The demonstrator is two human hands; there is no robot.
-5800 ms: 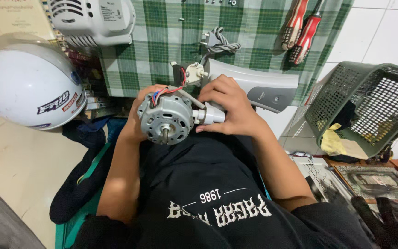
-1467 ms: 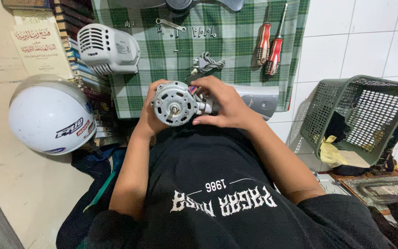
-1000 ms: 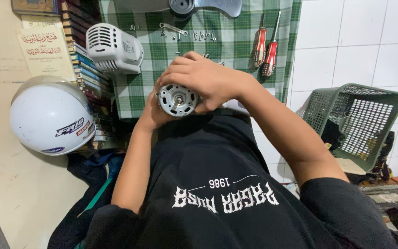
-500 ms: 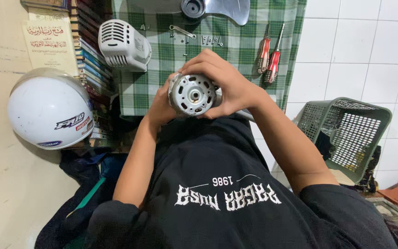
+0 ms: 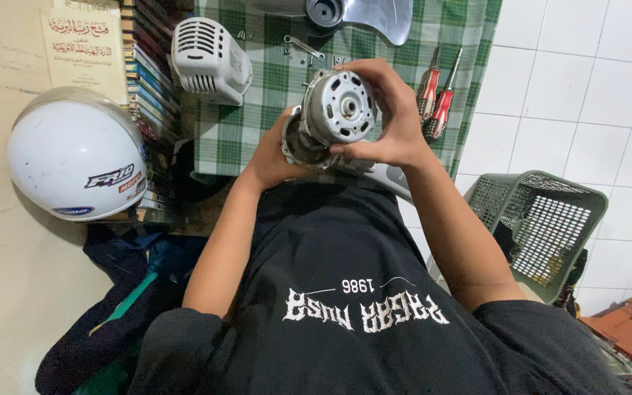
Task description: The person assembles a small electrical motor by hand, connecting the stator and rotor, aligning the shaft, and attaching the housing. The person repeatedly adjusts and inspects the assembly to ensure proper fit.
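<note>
**Inspector:** Metal motor (image 5: 334, 117) is held up over the checked cloth (image 5: 257, 88), end plate facing me. Grip?

**Operator:** My right hand (image 5: 393, 124) wraps its far side, fingers (image 5: 363, 73) curled over the top rim and closed on the housing. My left hand (image 5: 276, 153) cups the underside, also closed on it.

**Inspector:** Advice?

**Operator:** I judge that fingertips should stay on the rim, off the centre shaft. Screwdrivers (image 5: 437, 95) lie just beyond my right fingers; the white cover (image 5: 206, 58) lies beyond my left.
</note>
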